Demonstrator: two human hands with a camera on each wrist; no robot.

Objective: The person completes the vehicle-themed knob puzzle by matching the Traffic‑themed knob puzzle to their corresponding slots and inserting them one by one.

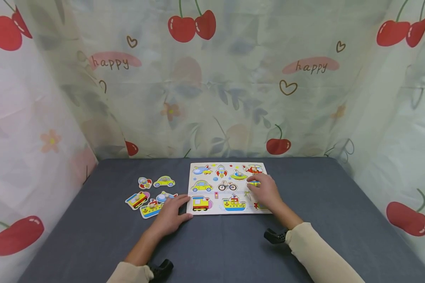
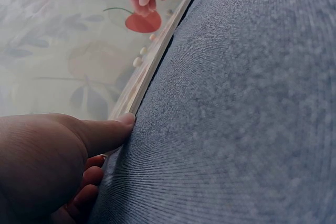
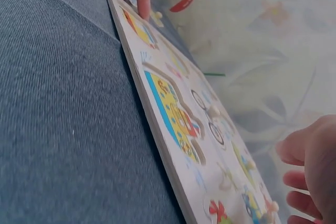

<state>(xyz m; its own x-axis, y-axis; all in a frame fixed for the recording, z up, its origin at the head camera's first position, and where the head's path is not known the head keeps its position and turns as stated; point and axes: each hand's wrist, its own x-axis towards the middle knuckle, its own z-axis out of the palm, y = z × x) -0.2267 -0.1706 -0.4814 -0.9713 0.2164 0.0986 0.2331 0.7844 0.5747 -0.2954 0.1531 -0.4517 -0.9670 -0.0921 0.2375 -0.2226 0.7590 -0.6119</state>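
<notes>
A: Largest item?
B: Curtain (image 1: pixel 212 98): pale sheet, printed cherries and "happy"; walls the back and both sides.
A: Next?
B: Tabletop (image 1: pixel 311 188): dark grey, fine-ribbed cloth; back edge meets the curtain. Open cloth stretches widest at the right.
A: Then?
B: Board (image 1: pixel 217 205): flat, pale, rectangular, straight-edged, with shaped recesses; lies mid-tabletop.
A: Hands?
B: Two. Left hand (image 1: pixel 170 216): thumb and forefinger outstretched, touching the board's near left corner. Right hand (image 1: pixel 267 192): over the board's right side, fingers loosely bent, nothing seen between them.
A: Loose pieces?
B: Five, flat, left of the board: ship (image 1: pixel 150 210), train (image 1: pixel 137 200), plane (image 1: pixel 164 197), car (image 1: pixel 164 181), rocket (image 1: pixel 145 182).
A: Smallest?
B: Knobs (image 3: pixel 214 111), rounded.
</notes>
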